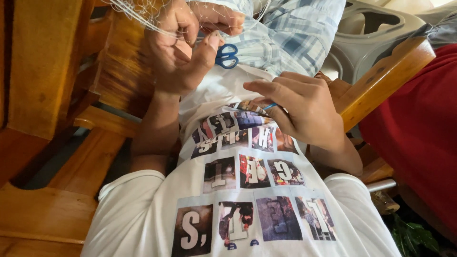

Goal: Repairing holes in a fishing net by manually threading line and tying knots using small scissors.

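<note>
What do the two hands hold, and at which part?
Left hand pinches fine white netting at its edge; right hand grips a thin blue tool near its tip.

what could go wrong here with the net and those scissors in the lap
1. The left hand pinches fine white net bunched between the fingers; the thin threads could tangle or slip.
2. The blue scissors lie loose on the lap, right by the left thumb; they might slide off or catch the net.
3. The right hand holds a thin blue tool close to the shirt; it could snag the fabric.
</note>
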